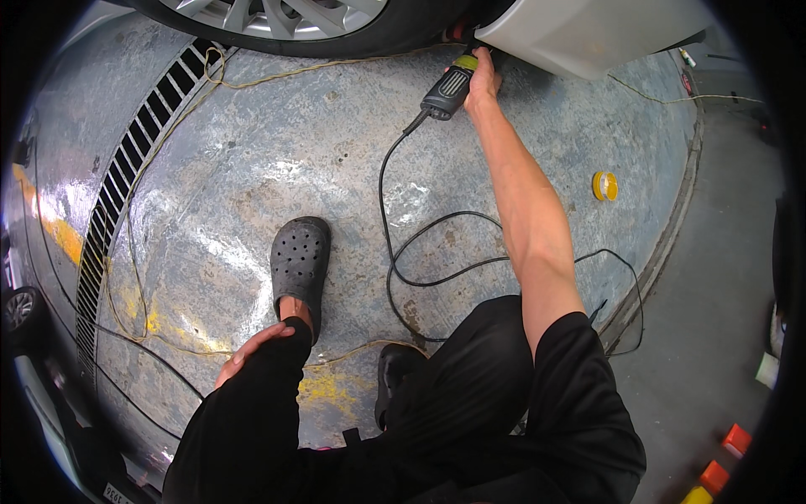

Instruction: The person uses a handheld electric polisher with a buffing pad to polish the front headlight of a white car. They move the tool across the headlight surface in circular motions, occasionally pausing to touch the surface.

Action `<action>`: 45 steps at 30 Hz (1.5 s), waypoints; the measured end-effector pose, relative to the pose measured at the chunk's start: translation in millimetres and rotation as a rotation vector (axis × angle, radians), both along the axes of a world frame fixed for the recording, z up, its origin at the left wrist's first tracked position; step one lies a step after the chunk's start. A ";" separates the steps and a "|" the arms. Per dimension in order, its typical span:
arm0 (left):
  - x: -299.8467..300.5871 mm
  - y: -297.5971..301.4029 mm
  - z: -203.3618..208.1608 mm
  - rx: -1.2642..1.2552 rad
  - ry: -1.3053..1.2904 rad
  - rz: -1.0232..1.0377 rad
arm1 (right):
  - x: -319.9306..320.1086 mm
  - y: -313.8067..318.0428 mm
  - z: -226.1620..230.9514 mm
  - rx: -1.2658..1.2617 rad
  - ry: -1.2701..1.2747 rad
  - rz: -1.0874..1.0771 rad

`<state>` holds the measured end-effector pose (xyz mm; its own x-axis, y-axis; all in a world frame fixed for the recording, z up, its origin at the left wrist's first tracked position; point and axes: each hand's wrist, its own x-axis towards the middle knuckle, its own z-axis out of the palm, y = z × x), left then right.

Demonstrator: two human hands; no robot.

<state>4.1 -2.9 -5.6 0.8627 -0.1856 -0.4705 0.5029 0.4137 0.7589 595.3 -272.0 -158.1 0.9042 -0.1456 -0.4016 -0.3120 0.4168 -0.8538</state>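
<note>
My right hand point(484, 77) is stretched far forward, its fingers wrapped round a corded power tool point(449, 91), black with a yellow-green band, shaped like a polisher or grinder. The tool's working end reaches in beneath the corner of a light-coloured car bumper point(579, 34), where I cannot see it clearly. Just beside it shows a small red part point(456, 34); whether it belongs to the tool I cannot tell. A black power cord point(383, 181) runs back from the tool and loops over the floor. My left hand point(252, 349) rests on my left lower leg, fingers extended and holding nothing.
A car wheel point(294, 21) stands at the far edge. The worn grey floor point(210, 193) has a slotted drain grate point(126, 160) at left. A tan cord point(138, 218) trails across it. A small yellow round container point(604, 186) lies at right. Orange objects point(737, 439) sit at lower right.
</note>
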 end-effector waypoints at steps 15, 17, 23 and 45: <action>-3.6 0.6 -0.7 -0.016 0.031 -0.001 | -8.7 7.0 13.2 -0.027 0.000 -0.030; -4.2 0.7 -0.8 -0.028 0.040 0.001 | -7.9 5.3 12.7 -0.033 0.009 -0.024; -4.5 2.4 -4.4 -0.031 0.004 -0.011 | -7.3 4.7 11.0 -0.027 0.013 -0.021; -10.9 -10.1 -0.5 -0.113 0.022 0.131 | -0.5 1.0 7.0 0.016 -0.008 0.028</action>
<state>-6.7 -12.9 -6.1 0.8725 -0.1247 -0.4724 0.4552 0.5590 0.6931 594.8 -271.0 -151.1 0.9109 -0.1138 -0.3966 -0.3171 0.4219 -0.8494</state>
